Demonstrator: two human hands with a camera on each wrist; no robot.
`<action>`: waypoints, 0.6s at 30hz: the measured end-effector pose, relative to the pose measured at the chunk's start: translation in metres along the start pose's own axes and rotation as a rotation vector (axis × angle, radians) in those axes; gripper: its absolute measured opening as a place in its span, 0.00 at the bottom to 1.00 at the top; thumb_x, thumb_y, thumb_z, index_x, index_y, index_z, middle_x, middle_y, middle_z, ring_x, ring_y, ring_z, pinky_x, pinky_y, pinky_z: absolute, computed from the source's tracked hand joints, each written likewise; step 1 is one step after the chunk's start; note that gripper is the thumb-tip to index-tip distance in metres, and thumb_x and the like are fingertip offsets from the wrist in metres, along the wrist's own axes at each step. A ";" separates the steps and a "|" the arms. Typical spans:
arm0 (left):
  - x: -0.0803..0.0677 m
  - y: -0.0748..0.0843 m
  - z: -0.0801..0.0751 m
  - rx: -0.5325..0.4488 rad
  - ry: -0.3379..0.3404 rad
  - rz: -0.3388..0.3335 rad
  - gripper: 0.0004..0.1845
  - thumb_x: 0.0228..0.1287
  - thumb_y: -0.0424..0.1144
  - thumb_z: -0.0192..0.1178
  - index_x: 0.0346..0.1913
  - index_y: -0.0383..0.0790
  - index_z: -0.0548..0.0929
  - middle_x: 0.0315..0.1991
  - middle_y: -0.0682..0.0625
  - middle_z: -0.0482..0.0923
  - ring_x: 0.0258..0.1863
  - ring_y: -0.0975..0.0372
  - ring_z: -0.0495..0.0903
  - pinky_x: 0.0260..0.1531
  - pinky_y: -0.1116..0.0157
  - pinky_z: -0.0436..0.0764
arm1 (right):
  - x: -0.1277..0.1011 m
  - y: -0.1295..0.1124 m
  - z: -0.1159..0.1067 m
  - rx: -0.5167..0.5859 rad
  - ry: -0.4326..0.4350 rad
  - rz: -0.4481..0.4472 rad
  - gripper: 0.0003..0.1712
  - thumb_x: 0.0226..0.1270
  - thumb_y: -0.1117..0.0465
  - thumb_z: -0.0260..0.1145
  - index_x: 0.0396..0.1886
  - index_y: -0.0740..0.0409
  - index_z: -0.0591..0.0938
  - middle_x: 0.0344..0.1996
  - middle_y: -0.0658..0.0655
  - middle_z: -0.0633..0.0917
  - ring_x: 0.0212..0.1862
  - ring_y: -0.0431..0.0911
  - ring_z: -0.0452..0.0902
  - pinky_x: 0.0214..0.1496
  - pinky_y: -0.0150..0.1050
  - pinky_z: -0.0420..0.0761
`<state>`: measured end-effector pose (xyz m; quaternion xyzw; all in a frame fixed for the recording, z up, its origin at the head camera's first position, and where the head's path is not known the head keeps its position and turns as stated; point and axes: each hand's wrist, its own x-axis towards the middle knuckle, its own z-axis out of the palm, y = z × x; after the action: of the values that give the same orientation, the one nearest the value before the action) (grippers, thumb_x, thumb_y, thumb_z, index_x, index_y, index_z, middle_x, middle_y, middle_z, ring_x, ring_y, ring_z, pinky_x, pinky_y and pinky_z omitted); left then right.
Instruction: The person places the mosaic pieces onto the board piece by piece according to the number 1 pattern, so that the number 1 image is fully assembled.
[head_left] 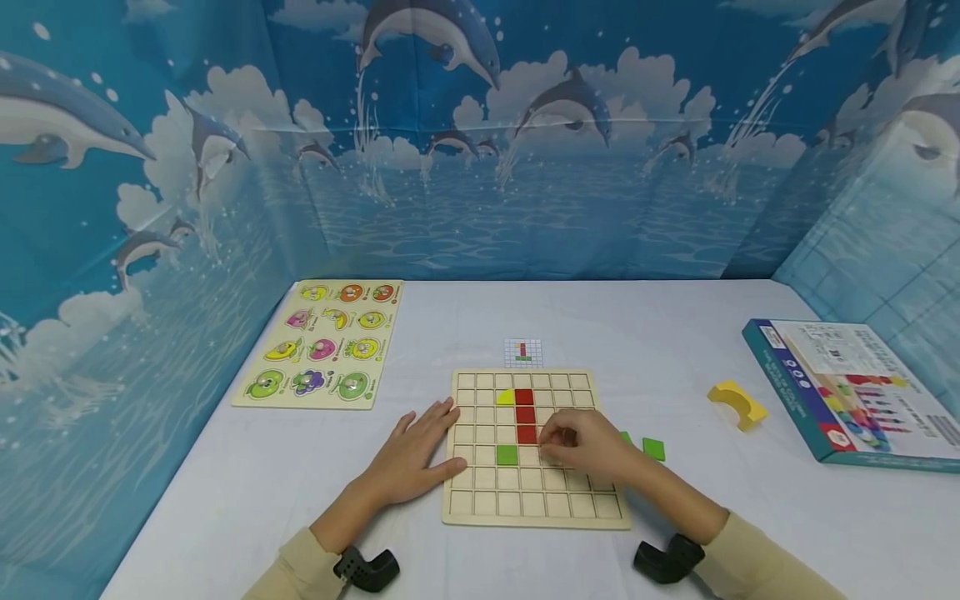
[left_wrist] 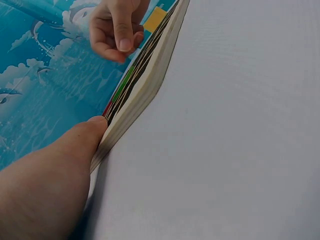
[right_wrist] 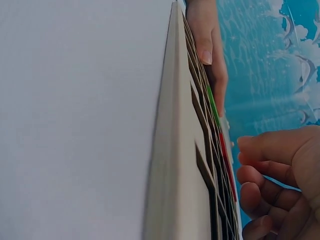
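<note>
Right then, the right hand (head_left: 581, 446) had its fingers curled together over the wooden grid board (head_left: 534, 492), just below the red squares (head_left: 525, 414), and whether a small piece sat pinched under them could not be seen. The left hand (head_left: 416, 450) lay flat with fingers apart, pressing the board's left edge on the bench (head_left: 645, 325). A green square (head_left: 507, 454) sat in the grid near both hands, and a yellow piece (head_left: 506, 397) sat beside the top red square. If the right hand bumped sideways, it could knock those squares out of their holes. A loose green tile (head_left: 654, 448) lay just right of the board, a yellow arch block (head_left: 737, 403) farther off, then the box (head_left: 847, 387). A fruit puzzle (head_left: 324, 343) lay well to the left.
</note>
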<state>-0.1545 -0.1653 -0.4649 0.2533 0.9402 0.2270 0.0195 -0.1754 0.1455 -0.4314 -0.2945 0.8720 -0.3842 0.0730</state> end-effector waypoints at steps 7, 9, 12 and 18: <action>0.001 0.000 0.000 0.003 -0.008 0.001 0.43 0.68 0.64 0.50 0.76 0.41 0.57 0.77 0.50 0.50 0.76 0.58 0.47 0.70 0.47 0.47 | -0.010 0.005 -0.012 0.032 0.015 0.039 0.02 0.63 0.63 0.70 0.33 0.54 0.84 0.26 0.44 0.78 0.29 0.38 0.72 0.31 0.32 0.74; 0.001 0.001 -0.001 0.002 -0.009 -0.001 0.43 0.68 0.64 0.50 0.76 0.41 0.57 0.77 0.50 0.50 0.76 0.58 0.47 0.70 0.47 0.47 | -0.013 0.007 -0.015 0.041 0.020 0.044 0.02 0.63 0.62 0.70 0.33 0.54 0.84 0.26 0.45 0.78 0.29 0.39 0.72 0.31 0.32 0.74; 0.001 0.001 -0.001 0.002 -0.012 -0.005 0.43 0.68 0.64 0.50 0.76 0.41 0.57 0.77 0.50 0.50 0.76 0.58 0.47 0.70 0.47 0.46 | -0.016 0.011 -0.020 0.040 0.034 0.053 0.02 0.63 0.62 0.70 0.34 0.54 0.84 0.25 0.45 0.78 0.29 0.39 0.72 0.31 0.33 0.75; 0.001 0.001 -0.001 0.002 -0.012 -0.002 0.43 0.68 0.64 0.50 0.76 0.41 0.57 0.77 0.50 0.50 0.76 0.58 0.48 0.70 0.47 0.47 | -0.022 0.019 -0.030 0.012 0.072 0.080 0.02 0.64 0.61 0.70 0.34 0.53 0.84 0.25 0.44 0.78 0.29 0.39 0.73 0.30 0.33 0.74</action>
<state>-0.1545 -0.1643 -0.4632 0.2537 0.9406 0.2244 0.0248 -0.1767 0.1867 -0.4268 -0.2449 0.8828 -0.3965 0.0584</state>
